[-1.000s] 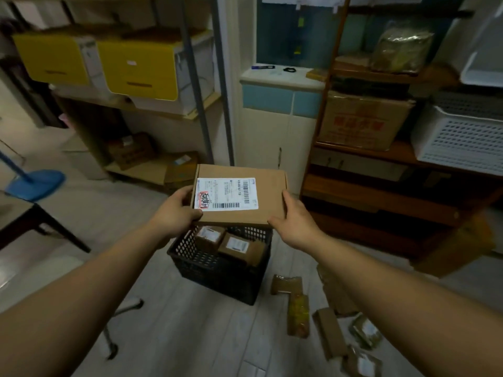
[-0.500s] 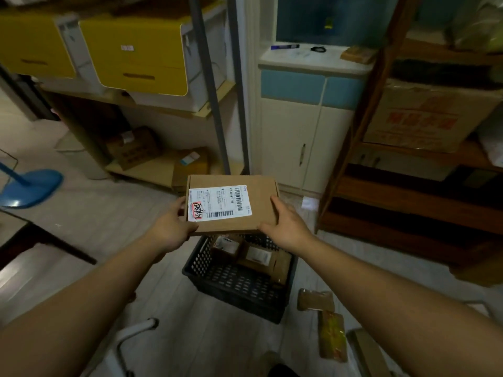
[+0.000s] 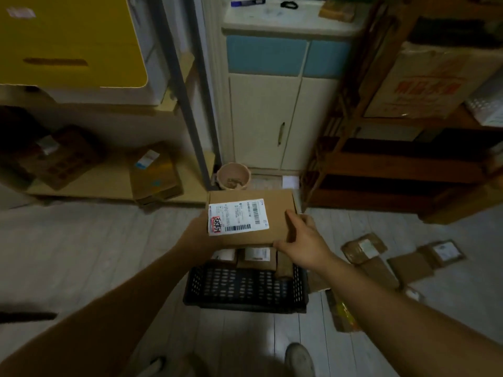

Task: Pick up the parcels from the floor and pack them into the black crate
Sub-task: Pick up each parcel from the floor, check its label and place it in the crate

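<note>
You are holding the cardboard parcel (image 3: 277,213) mid-frame, just above the black crate (image 3: 245,291). Its white label (image 3: 236,216) is showing barcodes and a red stamp, print too blurred to read. Your left hand (image 3: 197,236) and right hand (image 3: 304,247) are gripping its opposite edges.

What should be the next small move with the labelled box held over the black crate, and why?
Probably lower the labelled box into the black crate. The left hand and right hand grip its two sides, it hangs label up just above the crate, and the small parcels inside offer their tops as a bed for it.
</note>
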